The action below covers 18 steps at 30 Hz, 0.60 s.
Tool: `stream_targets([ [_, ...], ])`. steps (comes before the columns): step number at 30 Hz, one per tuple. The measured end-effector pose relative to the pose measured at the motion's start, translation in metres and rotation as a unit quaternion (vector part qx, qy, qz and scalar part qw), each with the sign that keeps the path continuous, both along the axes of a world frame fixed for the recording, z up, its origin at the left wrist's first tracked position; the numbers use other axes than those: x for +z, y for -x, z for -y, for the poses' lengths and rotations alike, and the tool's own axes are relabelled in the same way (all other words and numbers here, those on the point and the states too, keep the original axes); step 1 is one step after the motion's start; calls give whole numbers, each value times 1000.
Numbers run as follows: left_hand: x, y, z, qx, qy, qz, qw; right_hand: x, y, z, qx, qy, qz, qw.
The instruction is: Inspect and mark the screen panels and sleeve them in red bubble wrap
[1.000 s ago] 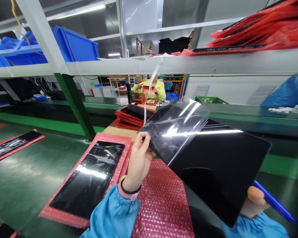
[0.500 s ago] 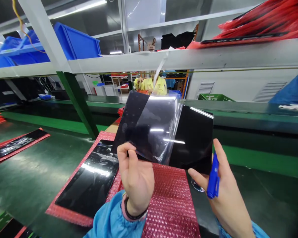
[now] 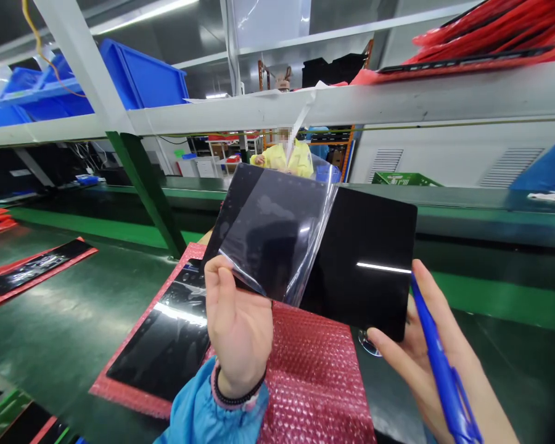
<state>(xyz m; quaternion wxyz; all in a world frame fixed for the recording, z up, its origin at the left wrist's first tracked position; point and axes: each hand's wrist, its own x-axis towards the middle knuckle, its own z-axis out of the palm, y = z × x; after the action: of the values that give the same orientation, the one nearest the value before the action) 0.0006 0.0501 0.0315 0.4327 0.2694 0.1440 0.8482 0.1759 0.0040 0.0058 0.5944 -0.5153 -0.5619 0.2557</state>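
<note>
Between both hands' fingertips, a glossy black screen panel (image 3: 365,234) has swung nearer level, so its clear film (image 3: 282,228) and bare right part show more squarely.
Left of the fingers, a second screen panel (image 3: 160,351) lies on red bubble wrap (image 3: 132,396); the left hand (image 3: 240,333), raised with palm showing, pinches at the film's lower left corner; the right hand (image 3: 465,364) grips the panel's lower right corner, a blue ballpoint-style pen (image 3: 436,351) slanting across it.

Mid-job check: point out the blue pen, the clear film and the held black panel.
Blue pen (image 3: 437,357): head view, about mid-length along its shaft.
Clear film (image 3: 280,240): head view, broad middle of the sheet.
Black panel (image 3: 363,250): head view, bare face right of the film.
</note>
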Motion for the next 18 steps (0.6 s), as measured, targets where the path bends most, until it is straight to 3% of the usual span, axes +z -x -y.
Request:
stream_targets([
  [6, 0, 11, -13, -63, 47, 25, 997, -2, -3, 6, 100, -3, -120, 988],
  [13, 7, 11, -22, -74, 114, 89, 987, -3, -10, 11, 159, -2, -134, 978],
  [18, 7, 12, -26, -123, 97, 102, 982, 3, -11, 17, 203, 35, -153, 967],
])
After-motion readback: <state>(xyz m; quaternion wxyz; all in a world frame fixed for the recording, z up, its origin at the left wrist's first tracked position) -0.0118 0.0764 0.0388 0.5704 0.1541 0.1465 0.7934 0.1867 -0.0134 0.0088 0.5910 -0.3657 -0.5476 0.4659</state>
